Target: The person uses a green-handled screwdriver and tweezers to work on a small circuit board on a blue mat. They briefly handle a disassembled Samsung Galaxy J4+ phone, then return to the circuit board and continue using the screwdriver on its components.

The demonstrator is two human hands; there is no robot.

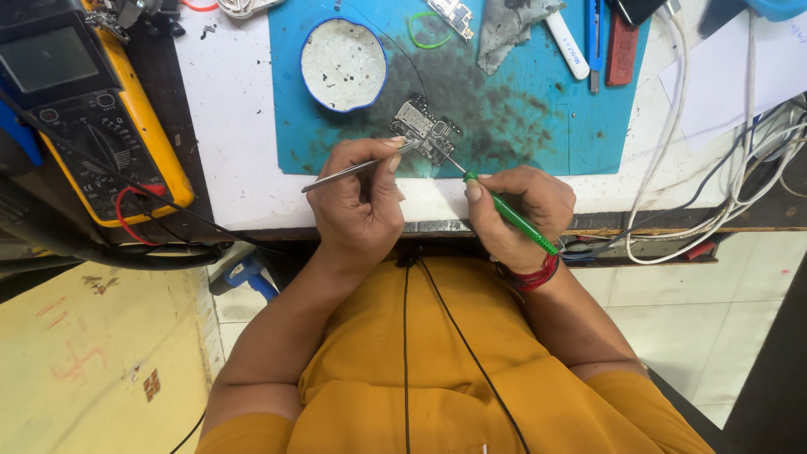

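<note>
A small circuit board (424, 130) lies on a blue work mat (538, 126) near the table's front edge. My left hand (357, 202) grips metal tweezers (345, 172) whose tips reach the board's near left side. My right hand (521, 214) holds a green-handled screwdriver (513, 214), its thin metal tip touching the board's near right corner. Both hands rest at the table's front edge.
A round white dish with a blue rim (343, 65) sits on the mat behind the board. A yellow multimeter (101, 126) with red and black leads stands at left. White cables (723, 168) pile at right. Another small board (454, 15), grey cloth (508, 29) and pen-like tools (595, 42) lie at the back.
</note>
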